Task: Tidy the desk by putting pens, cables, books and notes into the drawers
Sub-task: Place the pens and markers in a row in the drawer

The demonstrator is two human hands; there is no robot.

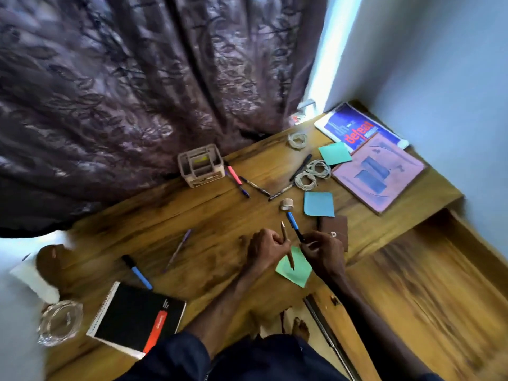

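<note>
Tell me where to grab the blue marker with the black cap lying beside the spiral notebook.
Take the blue marker at mid-barrel, from above, pinching across its width. It lies flat and slanted on the desk, with bare wood along both long sides. Its blue end sits right by the black notebook, so avoid that end.

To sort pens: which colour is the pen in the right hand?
The pen is blue, black-ended; head view.

Green note (297,274): upper edge under right hand (325,254).
Wallet (334,225): near corner behind that hand.
Organizer (200,165): contents blurred, can't tell.
</note>
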